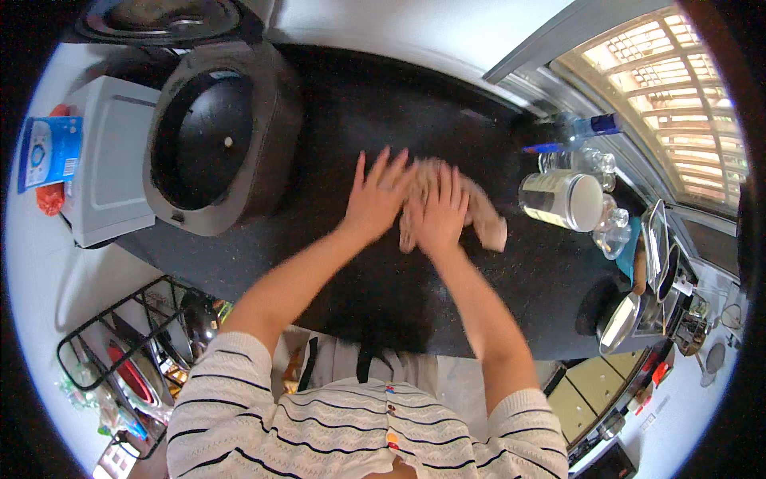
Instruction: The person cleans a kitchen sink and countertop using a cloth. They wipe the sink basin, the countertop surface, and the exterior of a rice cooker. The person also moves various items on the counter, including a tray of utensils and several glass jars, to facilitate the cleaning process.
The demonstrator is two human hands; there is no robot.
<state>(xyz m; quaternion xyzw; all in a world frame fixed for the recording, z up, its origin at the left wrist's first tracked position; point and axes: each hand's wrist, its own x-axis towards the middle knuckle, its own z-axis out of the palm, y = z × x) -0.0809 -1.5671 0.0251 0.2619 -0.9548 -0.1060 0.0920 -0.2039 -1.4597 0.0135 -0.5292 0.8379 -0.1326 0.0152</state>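
A crumpled beige cloth [485, 214] lies on the black countertop [351, 287]. On top of the cloth, flat with fingers stretched forward, rests my right hand [436, 211]. My left hand [377, 198] is spread just to the left of it, its fingertips slightly blurred and its thumb side close to the cloth's edge. Whether the left fingers touch the cloth I cannot tell. Neither hand is closed around anything.
A dark appliance [259, 136] with a round black bowl stands left, beside a white box [120, 160]. At right are a large jar [562, 201], clear bottles [613, 227] and a pan [619, 323] near the window. A black wire rack [144, 307] stands below left.
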